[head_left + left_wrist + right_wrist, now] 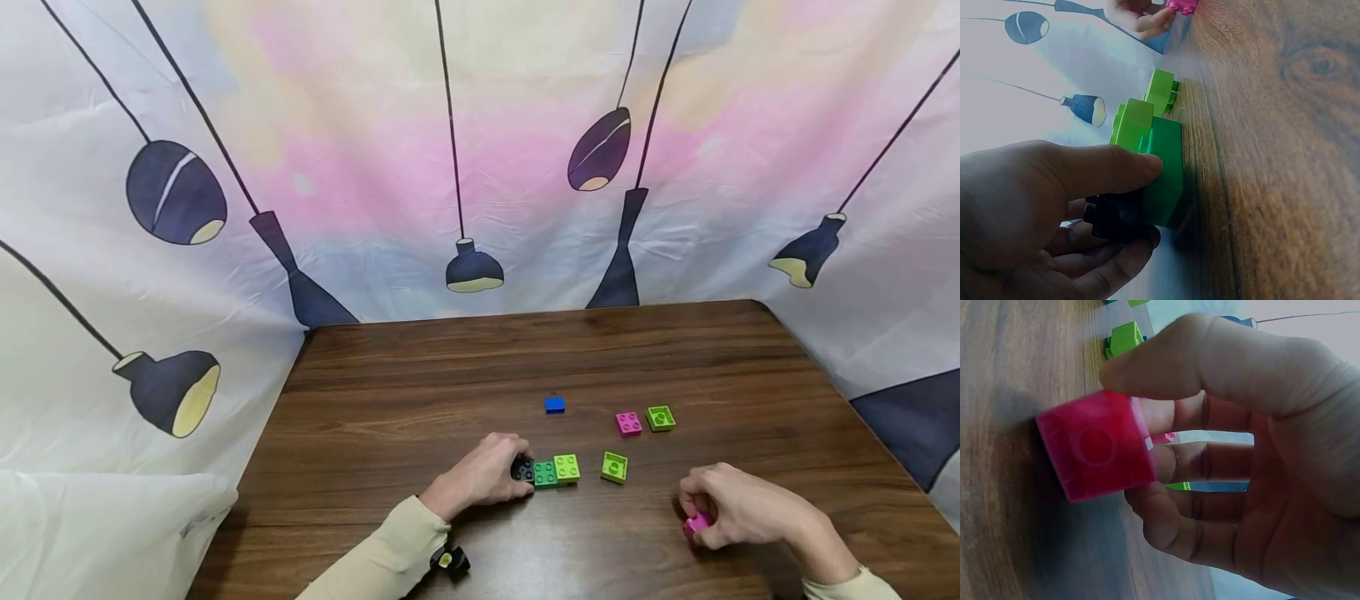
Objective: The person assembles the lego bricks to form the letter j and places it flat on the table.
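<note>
My left hand (483, 471) grips a joined set of toy building bricks on the table: a black brick (522, 469), a green brick (545, 474) and a lime brick (567, 468). In the left wrist view, black and lime sit on top of the green one (1169, 181), which my thumb presses from the side. Farther right, my right hand (742, 508) pinches a pink brick (697, 523) between thumb and fingers. Its hollow underside (1096, 447) faces the right wrist camera. Whether this brick touches the table, I cannot tell.
Between the hands lies an overturned lime brick (613, 467). Behind it are a second pink brick (628, 424), studs up, another overturned lime brick (661, 418) and a blue brick (555, 405). A printed cloth (405, 167) hangs beyond the wooden table (420, 375).
</note>
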A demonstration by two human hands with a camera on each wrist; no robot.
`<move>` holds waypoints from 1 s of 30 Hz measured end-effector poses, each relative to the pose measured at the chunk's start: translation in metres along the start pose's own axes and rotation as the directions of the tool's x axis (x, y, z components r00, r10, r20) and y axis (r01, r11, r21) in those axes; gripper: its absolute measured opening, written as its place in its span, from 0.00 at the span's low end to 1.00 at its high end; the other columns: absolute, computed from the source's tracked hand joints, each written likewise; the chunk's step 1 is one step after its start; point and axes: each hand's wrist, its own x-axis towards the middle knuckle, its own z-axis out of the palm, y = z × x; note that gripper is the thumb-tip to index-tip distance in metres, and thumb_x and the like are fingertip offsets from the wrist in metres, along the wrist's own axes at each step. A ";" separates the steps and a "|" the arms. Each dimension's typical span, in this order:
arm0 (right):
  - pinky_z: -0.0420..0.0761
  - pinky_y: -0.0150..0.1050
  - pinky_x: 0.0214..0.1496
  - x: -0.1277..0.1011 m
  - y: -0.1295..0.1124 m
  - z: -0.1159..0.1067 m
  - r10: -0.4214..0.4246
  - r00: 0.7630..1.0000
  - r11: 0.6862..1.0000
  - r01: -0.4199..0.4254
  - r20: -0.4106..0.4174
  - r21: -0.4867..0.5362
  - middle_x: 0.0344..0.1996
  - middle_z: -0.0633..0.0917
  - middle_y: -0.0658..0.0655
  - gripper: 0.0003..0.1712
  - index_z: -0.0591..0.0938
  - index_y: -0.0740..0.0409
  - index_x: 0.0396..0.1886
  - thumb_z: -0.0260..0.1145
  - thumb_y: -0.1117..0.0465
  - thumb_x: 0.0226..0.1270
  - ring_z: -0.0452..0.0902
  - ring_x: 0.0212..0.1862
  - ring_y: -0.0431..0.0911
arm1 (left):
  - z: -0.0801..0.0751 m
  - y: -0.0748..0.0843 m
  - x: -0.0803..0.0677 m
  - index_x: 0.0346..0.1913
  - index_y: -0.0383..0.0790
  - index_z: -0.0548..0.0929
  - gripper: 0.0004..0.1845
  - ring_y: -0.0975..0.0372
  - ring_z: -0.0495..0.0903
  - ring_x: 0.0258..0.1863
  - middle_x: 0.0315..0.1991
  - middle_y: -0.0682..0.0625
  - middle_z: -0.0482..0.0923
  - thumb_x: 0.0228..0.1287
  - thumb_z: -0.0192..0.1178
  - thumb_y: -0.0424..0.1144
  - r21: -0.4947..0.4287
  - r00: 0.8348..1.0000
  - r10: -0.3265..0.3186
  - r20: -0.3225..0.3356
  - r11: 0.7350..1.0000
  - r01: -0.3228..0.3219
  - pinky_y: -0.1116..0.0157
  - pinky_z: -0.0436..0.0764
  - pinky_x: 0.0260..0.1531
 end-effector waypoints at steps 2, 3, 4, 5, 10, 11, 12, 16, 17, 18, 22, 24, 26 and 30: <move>0.65 0.24 0.20 0.001 0.002 0.000 -0.007 1.000 1.000 0.007 0.002 -0.007 0.20 0.70 0.39 0.16 0.74 0.38 0.22 0.72 0.61 0.37 0.64 0.23 0.28 | 0.000 0.000 0.000 0.37 0.46 0.81 0.16 0.71 0.71 0.28 0.30 0.58 0.76 0.46 0.70 0.47 0.001 1.000 0.002 0.000 1.000 -0.002 0.76 0.70 0.26; 0.66 0.24 0.20 0.002 0.003 0.001 -0.008 1.000 1.000 0.008 0.004 -0.007 0.21 0.70 0.39 0.16 0.75 0.38 0.22 0.72 0.61 0.37 0.65 0.23 0.28 | 0.000 0.000 0.000 0.37 0.46 0.81 0.16 0.71 0.71 0.27 0.30 0.58 0.76 0.45 0.70 0.47 0.000 1.000 0.002 -0.001 1.000 -0.002 0.77 0.70 0.25; 0.67 0.24 0.20 0.002 0.004 0.001 -0.010 1.000 1.000 0.010 0.006 -0.007 0.22 0.70 0.38 0.15 0.76 0.38 0.23 0.71 0.62 0.37 0.65 0.24 0.29 | 0.000 0.000 0.000 0.37 0.46 0.81 0.16 0.71 0.71 0.27 0.30 0.58 0.76 0.45 0.70 0.47 0.001 1.000 0.002 -0.001 1.000 -0.002 0.77 0.70 0.25; 0.67 0.24 0.21 0.003 0.005 0.001 -0.012 1.000 1.000 0.012 0.007 -0.008 0.23 0.70 0.38 0.15 0.77 0.38 0.23 0.71 0.62 0.38 0.66 0.24 0.29 | 0.000 0.000 0.000 0.37 0.46 0.81 0.15 0.71 0.71 0.27 0.30 0.58 0.76 0.45 0.70 0.47 0.004 1.000 0.005 -0.002 1.000 -0.005 0.77 0.70 0.25; 0.66 0.24 0.21 0.008 0.007 0.000 -0.007 1.000 0.999 0.006 -0.016 -0.034 0.23 0.69 0.38 0.15 0.76 0.37 0.22 0.71 0.62 0.39 0.65 0.24 0.29 | 0.000 0.000 0.000 0.36 0.46 0.81 0.15 0.71 0.71 0.27 0.29 0.59 0.75 0.45 0.70 0.47 0.008 1.000 0.008 -0.008 1.000 -0.008 0.76 0.70 0.25; 0.66 0.24 0.21 0.009 0.007 0.000 -0.003 1.000 0.999 0.002 -0.023 -0.043 0.23 0.69 0.39 0.15 0.75 0.37 0.22 0.71 0.61 0.38 0.65 0.24 0.29 | 0.000 0.001 0.000 0.36 0.46 0.81 0.15 0.71 0.71 0.27 0.30 0.59 0.76 0.45 0.70 0.47 0.009 1.000 0.008 -0.008 1.000 -0.008 0.76 0.70 0.26; 0.66 0.24 0.21 0.010 0.007 0.000 0.002 1.000 0.999 -0.003 -0.027 -0.050 0.23 0.69 0.39 0.15 0.75 0.37 0.22 0.71 0.61 0.38 0.65 0.24 0.30 | 0.000 0.001 0.000 0.36 0.46 0.81 0.15 0.71 0.71 0.28 0.30 0.59 0.76 0.45 0.70 0.47 0.008 1.000 0.006 -0.008 1.000 -0.006 0.76 0.70 0.26; 0.67 0.25 0.22 0.014 0.010 0.001 0.025 0.998 0.997 -0.028 -0.055 -0.068 0.25 0.70 0.39 0.17 0.76 0.37 0.24 0.71 0.62 0.37 0.66 0.25 0.31 | 0.000 0.002 -0.001 0.37 0.46 0.81 0.15 0.71 0.71 0.28 0.30 0.59 0.76 0.45 0.70 0.47 0.009 1.000 0.006 -0.004 1.000 -0.006 0.76 0.70 0.26; 0.68 0.25 0.23 0.015 0.011 0.001 0.030 0.998 0.997 -0.034 -0.063 -0.065 0.25 0.70 0.39 0.17 0.76 0.37 0.25 0.72 0.62 0.38 0.66 0.26 0.31 | 0.000 0.002 0.000 0.37 0.46 0.81 0.15 0.71 0.71 0.28 0.30 0.59 0.76 0.45 0.70 0.47 0.010 1.000 0.007 -0.002 1.000 -0.007 0.76 0.70 0.27; 0.68 0.25 0.23 0.016 0.012 0.002 0.034 0.997 0.997 -0.039 -0.072 -0.064 0.26 0.71 0.39 0.17 0.76 0.37 0.25 0.72 0.62 0.38 0.66 0.26 0.31 | 0.000 0.002 0.000 0.37 0.46 0.80 0.15 0.71 0.71 0.28 0.31 0.59 0.76 0.45 0.70 0.47 0.010 1.000 0.007 -0.001 1.000 -0.007 0.76 0.70 0.27; 0.69 0.25 0.24 0.019 0.016 0.005 0.034 0.992 0.998 -0.041 -0.120 -0.055 0.27 0.72 0.39 0.16 0.76 0.38 0.26 0.73 0.61 0.41 0.68 0.27 0.31 | -0.001 0.002 0.000 0.37 0.47 0.80 0.15 0.71 0.71 0.28 0.31 0.59 0.76 0.45 0.70 0.46 0.004 1.000 0.001 0.004 1.000 -0.001 0.76 0.70 0.26; 0.70 0.25 0.25 0.021 0.019 0.006 0.026 0.988 0.998 -0.035 -0.150 -0.055 0.27 0.72 0.39 0.16 0.76 0.39 0.27 0.73 0.61 0.41 0.68 0.27 0.31 | -0.001 0.002 0.000 0.37 0.47 0.80 0.15 0.71 0.71 0.28 0.31 0.59 0.76 0.46 0.69 0.46 0.001 1.000 -0.004 0.006 1.000 0.004 0.76 0.70 0.26; 0.70 0.25 0.26 0.023 0.021 0.008 0.015 0.984 0.998 -0.025 -0.179 -0.057 0.28 0.72 0.39 0.17 0.76 0.39 0.28 0.73 0.62 0.40 0.69 0.27 0.31 | 0.000 0.002 0.000 0.37 0.47 0.80 0.15 0.71 0.71 0.28 0.31 0.59 0.76 0.46 0.69 0.46 0.001 1.000 -0.005 0.008 1.000 0.005 0.76 0.70 0.26; 0.69 0.25 0.27 0.028 0.024 0.010 0.008 0.975 0.998 -0.023 -0.221 -0.065 0.28 0.73 0.39 0.20 0.76 0.41 0.31 0.72 0.64 0.37 0.69 0.28 0.32 | 0.000 0.001 0.000 0.37 0.47 0.80 0.15 0.71 0.71 0.28 0.31 0.59 0.76 0.45 0.70 0.46 0.007 1.000 0.004 0.003 1.000 -0.004 0.76 0.70 0.27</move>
